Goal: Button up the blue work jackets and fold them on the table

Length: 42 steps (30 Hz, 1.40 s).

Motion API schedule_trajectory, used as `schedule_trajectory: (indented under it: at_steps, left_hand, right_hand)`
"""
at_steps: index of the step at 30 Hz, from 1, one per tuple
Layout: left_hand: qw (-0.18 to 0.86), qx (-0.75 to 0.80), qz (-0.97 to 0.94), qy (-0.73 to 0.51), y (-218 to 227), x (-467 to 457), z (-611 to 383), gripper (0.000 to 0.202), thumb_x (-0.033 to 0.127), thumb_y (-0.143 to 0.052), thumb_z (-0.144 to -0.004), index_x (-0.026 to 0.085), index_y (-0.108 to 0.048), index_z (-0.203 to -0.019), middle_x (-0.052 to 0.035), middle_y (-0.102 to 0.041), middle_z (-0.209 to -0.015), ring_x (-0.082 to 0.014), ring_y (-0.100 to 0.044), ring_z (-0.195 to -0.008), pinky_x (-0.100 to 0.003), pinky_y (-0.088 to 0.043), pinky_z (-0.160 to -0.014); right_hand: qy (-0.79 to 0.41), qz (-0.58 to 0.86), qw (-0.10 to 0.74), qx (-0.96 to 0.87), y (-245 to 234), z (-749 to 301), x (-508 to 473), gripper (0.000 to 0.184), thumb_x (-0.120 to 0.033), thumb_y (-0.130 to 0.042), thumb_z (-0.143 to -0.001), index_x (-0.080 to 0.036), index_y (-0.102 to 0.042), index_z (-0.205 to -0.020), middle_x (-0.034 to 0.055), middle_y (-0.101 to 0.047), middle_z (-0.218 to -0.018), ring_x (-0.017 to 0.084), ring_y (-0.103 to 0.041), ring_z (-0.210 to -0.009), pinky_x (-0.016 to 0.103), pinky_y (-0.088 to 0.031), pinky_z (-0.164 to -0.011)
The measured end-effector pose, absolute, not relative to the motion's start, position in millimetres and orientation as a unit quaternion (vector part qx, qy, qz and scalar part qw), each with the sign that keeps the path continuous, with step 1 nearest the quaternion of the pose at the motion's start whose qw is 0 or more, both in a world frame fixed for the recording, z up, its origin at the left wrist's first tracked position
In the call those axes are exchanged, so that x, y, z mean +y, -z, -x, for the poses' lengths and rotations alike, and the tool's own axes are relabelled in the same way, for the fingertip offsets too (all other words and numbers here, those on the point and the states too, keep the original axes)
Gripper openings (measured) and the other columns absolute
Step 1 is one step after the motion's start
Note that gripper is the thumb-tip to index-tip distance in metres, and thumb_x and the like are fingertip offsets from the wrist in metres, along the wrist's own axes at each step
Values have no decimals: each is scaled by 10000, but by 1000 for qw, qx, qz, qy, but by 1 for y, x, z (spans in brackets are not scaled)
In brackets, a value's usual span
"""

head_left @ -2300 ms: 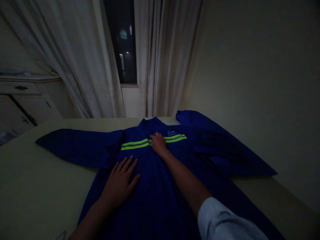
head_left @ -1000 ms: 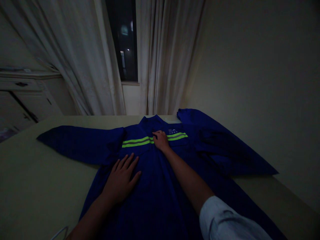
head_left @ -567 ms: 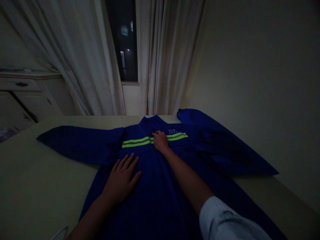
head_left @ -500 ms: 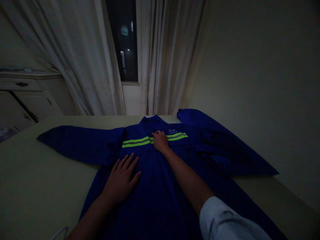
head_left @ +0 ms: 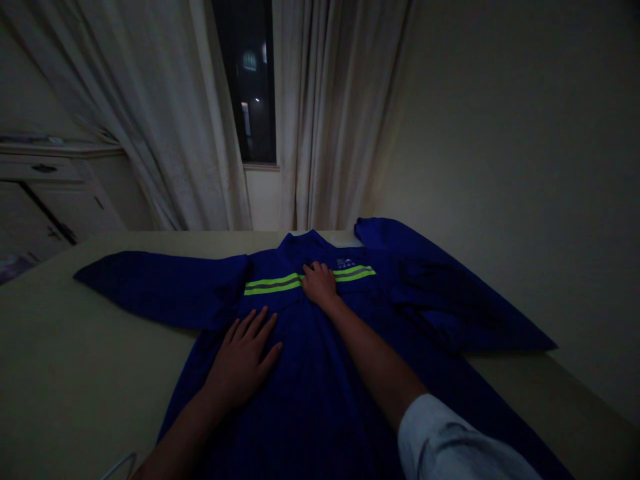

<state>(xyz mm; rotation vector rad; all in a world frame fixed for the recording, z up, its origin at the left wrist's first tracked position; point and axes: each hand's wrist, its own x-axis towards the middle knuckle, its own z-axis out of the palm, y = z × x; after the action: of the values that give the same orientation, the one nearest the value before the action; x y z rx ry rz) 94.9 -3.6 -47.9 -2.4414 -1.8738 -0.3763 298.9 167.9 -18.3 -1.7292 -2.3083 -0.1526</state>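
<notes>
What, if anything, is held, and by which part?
Left hand: nothing; it lies flat on the garment. Right hand: at the garment's stripe, grip unclear.

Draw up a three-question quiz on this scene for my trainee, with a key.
1. True or false: the left hand lies spread on the blue garment, on the near side of the green-and-grey stripe.
2. Which hand is at the stripe, near the middle of the chest?
3. Fill in the blank: the dark window shows between two ______.

Key: 1. True. 2. The right hand. 3. Curtains.
</notes>
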Motion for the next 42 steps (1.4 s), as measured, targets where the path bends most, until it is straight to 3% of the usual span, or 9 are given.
schedule_trajectory:
  at_steps: [13,20,23,26,30,32,33,37,42]
  left_hand:
    - [12,-608,786,114,43,-4,-96,652,606,-401,-1043,283,-438,-1608,-33,-340,-1701,-322,-332,-1566,-587,-271,-1268]
    - [11,-613,782,111,44,-3,-98,639,589,-411,-1041,281,-457,-1599,-38,-345,-1699,-323,-320,-1571,-586,-263,-1271]
    - [5,-614,781,120,45,-3,-98,639,591,-420,-1035,279,-473,-1590,-45,-357,-1694,-330,-337,-1563,-590,-267,-1267]
    - [-2,-613,780,125,45,-3,-97,639,601,-400,-1038,282,-483,-1584,-42,-374,-1687,-331,-341,-1561,-585,-279,-1263]
    - [-6,-611,779,142,43,-4,-98,632,614,-385,-1041,301,-488,-1580,-35,-381,-1688,-333,-358,-1551,-582,-289,-1260]
    - [-12,-612,777,146,40,-5,-99,634,622,-383,-1041,310,-481,-1584,-34,-382,-1689,-334,-360,-1550,-588,-286,-1262]
    - [-16,-613,776,146,39,-5,-99,635,625,-383,-1041,314,-475,-1587,-33,-383,-1690,-336,-359,-1550,-593,-286,-1262]
    - [-30,-610,777,151,37,-5,-99,632,624,-397,-1039,323,-468,-1590,-35,-386,-1689,-336,-362,-1547,-604,-286,-1260]
    - [-30,-607,777,161,38,-5,-99,634,618,-406,-1036,300,-485,-1579,-52,-395,-1686,-339,-357,-1547,-603,-273,-1259]
  right_hand:
    - [69,572,95,-812,13,-299,169,420,-238,-473,-1029,-206,-598,-1429,166,-620,-1353,297,-530,-1209,418,-452,-953]
    - [73,532,62,-841,5,-293,175,362,-161,-481,-1001,-118,-674,-1304,203,-637,-1306,295,-567,-1202,418,-447,-983]
    - [62,516,59,-852,1,-293,184,302,-247,-540,-1003,-104,-733,-1186,194,-668,-1244,293,-598,-1175,402,-458,-986]
    - [47,532,101,-839,-6,-304,206,379,-425,-505,-1052,-154,-765,-1095,151,-683,-1228,259,-625,-1144,366,-467,-987]
    - [-28,643,247,-725,-16,-329,252,534,-451,-584,-1023,-170,-554,-1477,176,-564,-1489,270,-536,-1330,401,-405,-1089]
    - [-72,670,257,-693,-19,-336,276,720,-450,-681,-957,-128,-449,-1558,227,-603,-1440,312,-568,-1288,466,-425,-1048]
    - [-92,672,251,-690,-21,-338,285,727,-434,-715,-925,-107,-483,-1531,234,-657,-1357,321,-613,-1215,479,-450,-1000]
    - [-148,635,240,-720,-36,-344,299,424,-264,-673,-886,-115,-703,-1282,153,-766,-1072,246,-695,-926,387,-510,-838]
    - [-145,559,216,-787,-64,-394,260,406,-152,-516,-881,-162,-725,-1229,112,-744,-1182,209,-655,-1002,343,-497,-876]
